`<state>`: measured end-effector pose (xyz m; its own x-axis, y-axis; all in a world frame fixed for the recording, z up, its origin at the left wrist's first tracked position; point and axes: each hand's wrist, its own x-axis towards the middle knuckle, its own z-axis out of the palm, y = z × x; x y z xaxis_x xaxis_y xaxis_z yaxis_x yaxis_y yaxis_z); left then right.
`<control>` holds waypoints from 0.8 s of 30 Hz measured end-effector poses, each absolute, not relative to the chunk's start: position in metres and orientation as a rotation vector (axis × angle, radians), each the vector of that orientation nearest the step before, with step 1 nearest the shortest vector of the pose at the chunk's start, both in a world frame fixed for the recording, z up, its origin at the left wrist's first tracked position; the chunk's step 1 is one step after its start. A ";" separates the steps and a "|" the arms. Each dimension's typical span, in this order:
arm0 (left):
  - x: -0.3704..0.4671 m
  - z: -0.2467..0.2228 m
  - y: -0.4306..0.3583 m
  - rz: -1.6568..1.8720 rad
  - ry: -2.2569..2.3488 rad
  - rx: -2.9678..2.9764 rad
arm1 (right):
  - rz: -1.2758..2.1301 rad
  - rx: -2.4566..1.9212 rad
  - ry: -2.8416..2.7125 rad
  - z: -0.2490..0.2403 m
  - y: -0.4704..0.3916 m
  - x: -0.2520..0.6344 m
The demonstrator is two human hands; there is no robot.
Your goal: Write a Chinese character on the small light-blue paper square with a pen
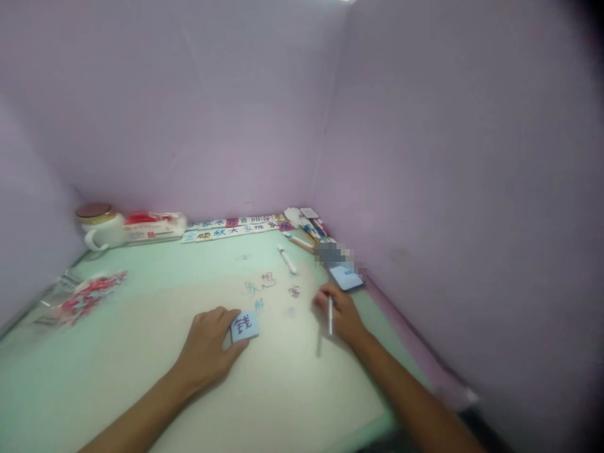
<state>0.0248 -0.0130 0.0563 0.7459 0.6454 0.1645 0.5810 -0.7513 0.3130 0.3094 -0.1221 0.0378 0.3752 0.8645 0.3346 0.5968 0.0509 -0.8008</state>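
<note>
My left hand [207,347] pinches a small light-blue square card [245,327] between thumb and fingers, just over the table or resting on it; I cannot tell which. The card carries one dark handwritten Chinese character. To its right, my right hand [346,318] is closed round a slim white or silver pen [330,316], which points down toward me and casts a shadow on the tabletop. Between and beyond the hands, several characters [267,280] in purple and blue ink mark the table surface [165,390]. A white capped marker [287,259] lies past them.
A phone [348,278] with a lit screen lies beyond my right hand, near several pens [302,243]. Along the back wall stand a lidded white mug [106,233], a tissue pack [158,228] and rows of character strips [226,232]. A clear bag of red-and-blue pieces [92,299] lies left.
</note>
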 end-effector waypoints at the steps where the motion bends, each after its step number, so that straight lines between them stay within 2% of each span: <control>1: 0.025 0.056 -0.013 0.387 0.966 2.705 | 0.340 -1.646 -1.318 0.038 -0.122 0.309; 17: 0.020 0.036 -0.014 0.595 0.923 2.721 | 0.465 -1.654 -1.300 0.054 -0.135 0.291; 24: 0.023 0.044 -0.016 0.601 0.860 2.757 | 1.032 -1.189 -1.069 0.084 -0.103 0.226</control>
